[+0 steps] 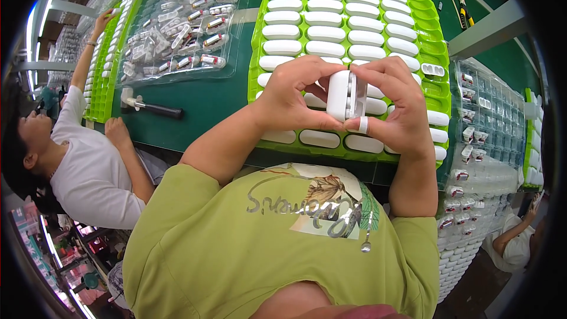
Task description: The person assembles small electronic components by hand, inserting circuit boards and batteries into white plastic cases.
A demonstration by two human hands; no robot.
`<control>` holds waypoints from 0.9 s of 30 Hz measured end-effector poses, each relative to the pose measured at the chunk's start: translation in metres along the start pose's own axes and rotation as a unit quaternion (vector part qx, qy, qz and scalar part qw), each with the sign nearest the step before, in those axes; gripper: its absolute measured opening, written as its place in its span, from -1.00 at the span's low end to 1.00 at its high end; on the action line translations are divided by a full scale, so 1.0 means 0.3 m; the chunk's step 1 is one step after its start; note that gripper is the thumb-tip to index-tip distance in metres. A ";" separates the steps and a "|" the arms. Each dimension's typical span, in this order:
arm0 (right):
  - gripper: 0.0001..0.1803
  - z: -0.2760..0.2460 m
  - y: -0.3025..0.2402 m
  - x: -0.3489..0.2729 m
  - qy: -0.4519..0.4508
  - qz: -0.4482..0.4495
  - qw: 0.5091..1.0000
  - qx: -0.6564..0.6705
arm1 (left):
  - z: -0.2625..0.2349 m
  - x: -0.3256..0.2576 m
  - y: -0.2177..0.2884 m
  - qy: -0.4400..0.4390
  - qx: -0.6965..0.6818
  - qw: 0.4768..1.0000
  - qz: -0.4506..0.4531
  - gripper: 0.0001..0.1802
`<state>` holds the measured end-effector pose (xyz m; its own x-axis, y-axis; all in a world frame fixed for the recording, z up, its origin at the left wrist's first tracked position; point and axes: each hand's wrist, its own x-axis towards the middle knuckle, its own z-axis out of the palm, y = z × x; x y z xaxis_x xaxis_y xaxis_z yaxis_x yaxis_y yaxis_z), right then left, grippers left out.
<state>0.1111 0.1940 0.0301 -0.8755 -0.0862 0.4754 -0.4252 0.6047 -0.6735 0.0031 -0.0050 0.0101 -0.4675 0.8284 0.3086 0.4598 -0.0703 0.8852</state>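
Note:
Between my two hands a white rounded case (337,95) stands upright on its side, raised over a bright green tray (430,26). My left hand (289,91) is closed on the case's smooth white shell, thumb below and fingers above. On the other side my right hand (401,103) pinches a greyish part with small pieces (358,97) along the case's face; whether it is joined to the shell I cannot tell. A white band (363,124) wraps my right thumb. Rows of white oblong cases (325,48) fill most of the tray, some hidden behind my hands.
To the left lie a hammer (160,110) and a clear tray (127,78) of small parts. A co-worker (88,171) reaches over another green tray (101,106). At right are clear compartment trays (508,91), a grey post (490,28) and a yellow-black tool (463,13).

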 end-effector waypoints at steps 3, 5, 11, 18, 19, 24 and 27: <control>-0.33 0.016 0.010 -0.005 0.049 0.022 0.998 0.039 | 0.021 -0.006 -0.020 0.055 -0.200 0.978 -0.006 -0.16; -0.31 0.013 0.010 -0.009 0.046 0.032 0.998 0.039 | 0.006 -0.011 -0.045 0.035 -0.147 0.988 0.012 -0.14; -0.28 0.002 0.007 -0.004 0.010 0.021 0.998 0.053 | 0.012 -0.018 -0.052 0.008 -0.127 0.992 0.013 -0.14; -0.30 0.027 0.002 -0.011 0.027 0.089 0.988 0.121 | -0.008 -0.020 -0.035 -0.007 -0.170 0.985 -0.021 -0.14; -0.31 0.023 0.009 -0.017 0.023 0.109 0.983 0.146 | -0.007 -0.020 -0.034 -0.007 -0.171 0.985 -0.021 -0.14; -0.32 0.018 0.016 -0.014 0.017 0.053 0.993 0.107 | 0.010 -0.024 -0.042 0.004 -0.181 0.983 -0.008 -0.13; -0.31 0.010 0.019 -0.016 0.000 0.032 0.996 0.082 | 0.015 -0.020 -0.038 0.006 -0.163 0.987 0.007 -0.14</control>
<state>0.1120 0.1953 0.0223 -0.9019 -0.0529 0.4287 -0.4010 0.4711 -0.7857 0.0040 -0.0066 -0.0034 -0.4727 0.8194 0.3243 0.2010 -0.2581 0.9450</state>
